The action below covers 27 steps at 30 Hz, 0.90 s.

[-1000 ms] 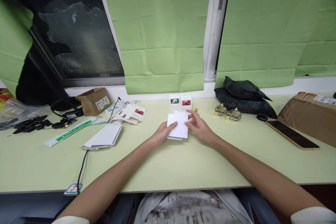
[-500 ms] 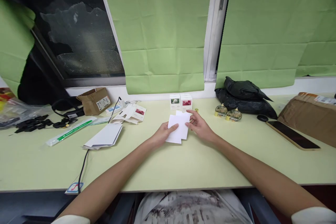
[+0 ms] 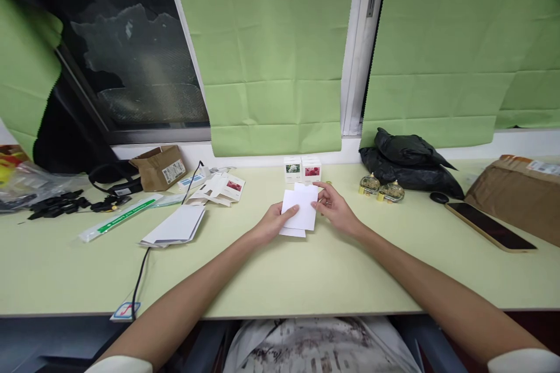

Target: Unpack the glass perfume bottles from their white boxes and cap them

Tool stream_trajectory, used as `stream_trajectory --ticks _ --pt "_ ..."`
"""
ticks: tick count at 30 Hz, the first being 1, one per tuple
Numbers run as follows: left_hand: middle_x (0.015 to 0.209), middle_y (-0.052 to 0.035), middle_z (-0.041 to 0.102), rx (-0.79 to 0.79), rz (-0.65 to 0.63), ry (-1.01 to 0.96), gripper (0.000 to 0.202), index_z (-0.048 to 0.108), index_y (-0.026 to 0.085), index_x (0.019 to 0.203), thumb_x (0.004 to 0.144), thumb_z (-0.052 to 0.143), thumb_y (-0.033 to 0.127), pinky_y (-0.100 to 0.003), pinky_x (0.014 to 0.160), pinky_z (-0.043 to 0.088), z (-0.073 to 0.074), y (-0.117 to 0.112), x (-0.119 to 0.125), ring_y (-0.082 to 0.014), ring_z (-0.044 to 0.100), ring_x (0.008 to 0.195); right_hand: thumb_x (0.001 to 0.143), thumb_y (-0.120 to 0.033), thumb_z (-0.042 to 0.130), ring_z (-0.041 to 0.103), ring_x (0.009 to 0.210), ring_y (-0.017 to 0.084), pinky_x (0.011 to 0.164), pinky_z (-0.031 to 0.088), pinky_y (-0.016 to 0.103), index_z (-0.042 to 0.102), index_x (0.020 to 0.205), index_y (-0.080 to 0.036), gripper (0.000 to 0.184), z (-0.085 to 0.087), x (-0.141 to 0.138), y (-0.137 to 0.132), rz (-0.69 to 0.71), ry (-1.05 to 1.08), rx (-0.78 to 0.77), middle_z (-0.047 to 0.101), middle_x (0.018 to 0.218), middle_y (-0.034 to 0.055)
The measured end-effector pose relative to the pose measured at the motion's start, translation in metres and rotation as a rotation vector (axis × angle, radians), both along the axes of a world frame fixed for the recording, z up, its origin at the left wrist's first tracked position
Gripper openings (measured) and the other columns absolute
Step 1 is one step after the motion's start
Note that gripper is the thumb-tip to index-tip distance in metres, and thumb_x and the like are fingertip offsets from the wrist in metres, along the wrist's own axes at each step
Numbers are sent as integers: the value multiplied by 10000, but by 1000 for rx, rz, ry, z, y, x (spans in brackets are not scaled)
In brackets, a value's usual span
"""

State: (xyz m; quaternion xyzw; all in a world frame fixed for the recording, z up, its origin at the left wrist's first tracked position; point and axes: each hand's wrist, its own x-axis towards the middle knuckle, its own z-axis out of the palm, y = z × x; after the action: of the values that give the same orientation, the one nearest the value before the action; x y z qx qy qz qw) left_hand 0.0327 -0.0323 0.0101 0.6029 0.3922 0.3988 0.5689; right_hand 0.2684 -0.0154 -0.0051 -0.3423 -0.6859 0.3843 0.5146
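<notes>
While the left hand [image 3: 270, 224] pinches overlapping white cards [image 3: 303, 213], the right hand [image 3: 336, 210] grips their edge between thumb and fingers

I see the worktop [image 3: 341, 280] in pale yellow-green and the held papers [image 3: 305, 210] in plain white. At the back edge, one white box [image 3: 293, 171] bears a green-and-white picture, the neighbouring box [image 3: 312, 172] a red one. Toward the right edge, the phone [image 3: 487, 226] is black with golden rim.

left hand [image 3: 270, 223] — holding white card pieces [image 3: 301, 214] | right hand [image 3: 336, 210] — gripping right edge | small boxes [image 3: 307, 171] beyond
</notes>
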Motion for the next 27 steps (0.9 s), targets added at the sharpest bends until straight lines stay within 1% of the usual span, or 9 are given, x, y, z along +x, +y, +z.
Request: stream_trajectory --ticks 5,11,13,16,20,22,23,26,27 --pt "1138 -135 772 104 16 96 592 716 150 1177 845 739 640 -354 755 538 7 -5 1 -292 715 942 905 -446 704 551 766 158 689 494 306 486 1415 -282 578 -1 0 0 27 8 12 567 951 -6" --pt "1240 -123 718 275 21 133 593 612 167 1316 942 616 628 -339 826 542 6 -6 2 -279 675 1056 906 -454 711 553 763 158 658 481 296 490 1398 -276 568 1 1 -1 20 18 8 562 933 -8" --pt "1224 -121 711 312 26 162 587 593 162 1320 950 604 617 -336 821 541 9 -4 0 -273 664 1049 905 -459 714 552 764 162 656 484 297 492 1401 -278 572 2 2 -3 17 15 5 549 903 -15" --pt "1178 -116 716 351 22 284 550 595 159 1291 952 602 592 -327 779 532 27 -8 -4 -262 659 1005 915 -475 706 545 748 164 658 497 305 480 1424 -294 585 2 1 -5 21 -2 -9 543 872 -21" --pt "1080 -77 719 485 25 582 416 597 201 1212 986 560 548 -308 710 488 71 -32 -25 -238 663 900 936 -522 671 548 740 174 653 515 322 472 1432 -297 580 3 2 -8 12 -18 -32 584 888 -4" --pt "973 -71 712 560 147 755 400 587 207 1197 1007 514 550 -314 669 460 90 -46 -47 -243 656 817 957 -531 642 558 745 179 668 521 333 471 1428 -292 556 4 2 -9 15 -24 -25 615 903 10" --pt "971 -84 712 580 240 847 409 574 204 1230 1018 493 545 -325 681 461 96 -51 -60 -259 663 827 966 -532 628 561 746 179 676 521 337 471 1427 -291 543 4 2 -10 16 -25 -18 624 911 15" --pt "1112 -159 716 555 632 1092 509 465 177 1424 1027 479 496 -373 779 484 101 -55 -105 -328 684 979 979 -534 606 567 745 178 692 523 345 477 1423 -294 521 5 2 -11 13 -44 -7 634 922 19" --pt "1153 -176 715 505 687 1153 537 437 164 1458 1021 494 470 -381 810 491 100 -53 -120 -336 687 1013 979 -537 603 570 748 179 697 525 348 477 1423 -295 521 5 2 -11 12 -55 -6 636 925 21"
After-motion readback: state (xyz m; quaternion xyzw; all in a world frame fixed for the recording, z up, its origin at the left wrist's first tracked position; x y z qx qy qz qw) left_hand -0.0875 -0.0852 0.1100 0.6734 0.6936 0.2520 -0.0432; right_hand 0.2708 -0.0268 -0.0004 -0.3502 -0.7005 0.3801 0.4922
